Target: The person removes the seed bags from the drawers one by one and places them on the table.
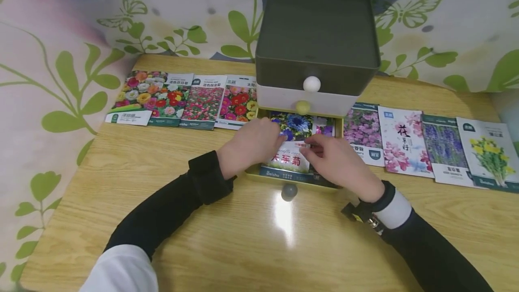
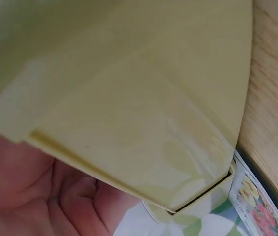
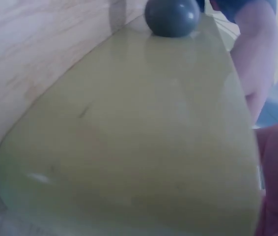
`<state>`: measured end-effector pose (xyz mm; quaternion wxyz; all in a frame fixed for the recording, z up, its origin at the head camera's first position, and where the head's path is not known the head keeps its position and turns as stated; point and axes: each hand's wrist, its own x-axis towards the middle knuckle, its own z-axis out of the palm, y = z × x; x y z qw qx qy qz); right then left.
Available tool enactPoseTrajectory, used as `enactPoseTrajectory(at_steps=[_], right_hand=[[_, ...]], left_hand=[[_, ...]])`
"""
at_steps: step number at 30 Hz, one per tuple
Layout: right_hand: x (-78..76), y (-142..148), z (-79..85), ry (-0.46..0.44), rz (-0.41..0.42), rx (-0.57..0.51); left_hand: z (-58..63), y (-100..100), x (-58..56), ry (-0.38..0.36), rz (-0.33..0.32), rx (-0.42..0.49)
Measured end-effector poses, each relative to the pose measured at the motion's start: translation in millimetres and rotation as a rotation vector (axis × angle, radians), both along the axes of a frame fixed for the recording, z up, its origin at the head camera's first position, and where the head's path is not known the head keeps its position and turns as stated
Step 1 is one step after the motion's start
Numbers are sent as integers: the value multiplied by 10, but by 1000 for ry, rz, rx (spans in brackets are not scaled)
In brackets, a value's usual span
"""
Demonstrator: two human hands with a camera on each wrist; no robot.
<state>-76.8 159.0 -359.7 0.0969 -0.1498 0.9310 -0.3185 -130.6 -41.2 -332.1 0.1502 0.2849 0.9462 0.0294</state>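
A flower seed packet (image 1: 289,157) with blue blooms and red characters lies in the pulled-out yellow drawer (image 1: 339,129). My left hand (image 1: 252,144) reaches over the drawer's left side, its curled fingers holding the packet's left part; their tips are mostly hidden. From the right, my right hand (image 1: 342,163) pinches the packet near its right edge with thumb and forefinger. Another packet with purple flowers (image 1: 324,125) shows partly beneath. In the left wrist view the drawer wall (image 2: 139,98) hides much of the hand. The drawer front (image 3: 129,128) fills the right wrist view.
A small cabinet with a dark top (image 1: 318,30) stands against the patterned wall. The drawer's grey knob (image 1: 289,192) sticks out towards me. Several seed packets lie in rows left (image 1: 201,102) and right (image 1: 405,143) of the cabinet on the wooden table (image 1: 121,170).
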Motion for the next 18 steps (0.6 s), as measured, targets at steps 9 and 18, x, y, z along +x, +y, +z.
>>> enactPoseTrajectory(at_steps=[9, 18], right_hand=[[-69, 37, 53, -91, -41, -7], [-122, 33, 99, -124, -51, -20]], left_hand=[[25, -2, 21, 10, 17, 25], [71, -13, 5, -54, 89, 96]])
